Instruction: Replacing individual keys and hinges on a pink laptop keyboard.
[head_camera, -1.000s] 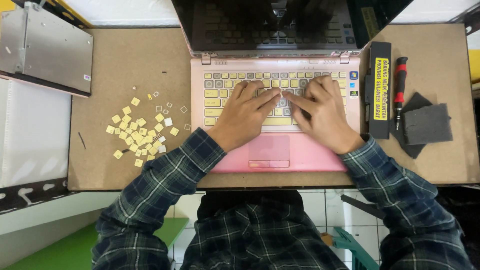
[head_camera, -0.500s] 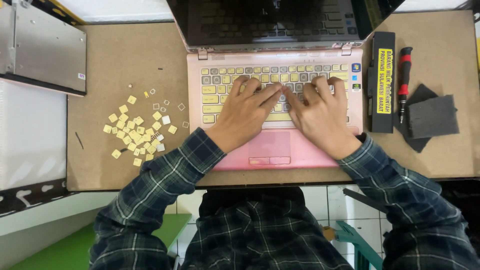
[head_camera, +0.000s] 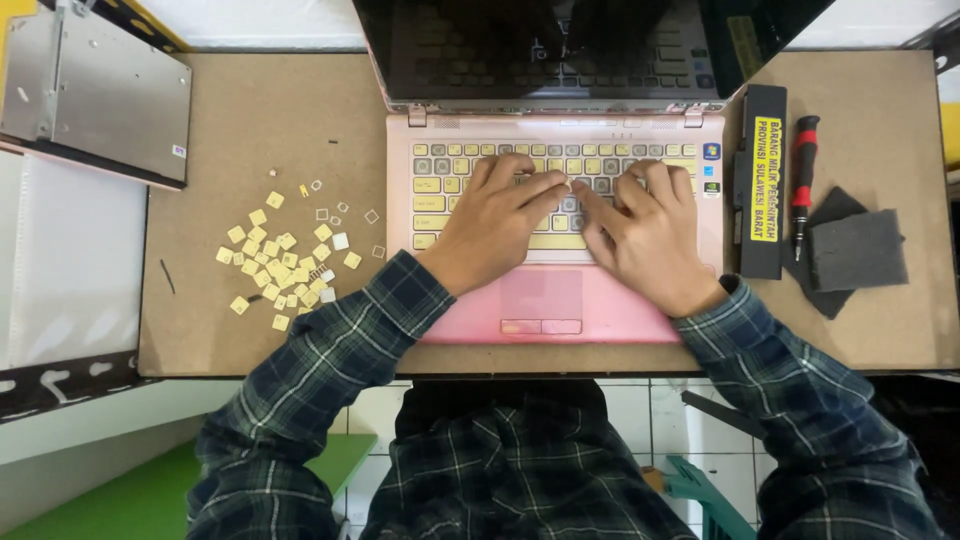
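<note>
Looking straight down from the head camera, a person in a dark green plaid shirt sits at a brown board tabletop (head_camera: 250, 110) with both hands on a pink laptop with pale yellow keys (head_camera: 556, 300). The laptop lies at the middle of the table, its dark screen tilted back at the top of the view.

The left hand (head_camera: 495, 225) rests palm down on the left half of the keyboard, fingers loosely curled and pointing up and to the right. The right hand (head_camera: 645, 235) rests palm down on the right half, fingers pointing up and to the left. The fingertips of the 2 hands meet near the middle of the keyboard, just above the long yellow bar key. Whether either hand pinches a key cannot be told; neither grips anything larger.

Left of the laptop, well apart from the hands, lies a loose heap of small yellow square key caps (head_camera: 280, 265). A grey metal panel (head_camera: 95, 95) sits at the far left corner. Right of the laptop lie a long black bar with a yellow label (head_camera: 763, 180), a red and black screwdriver (head_camera: 802, 180) just beside it, and dark grey foam pads (head_camera: 858, 250).
</note>
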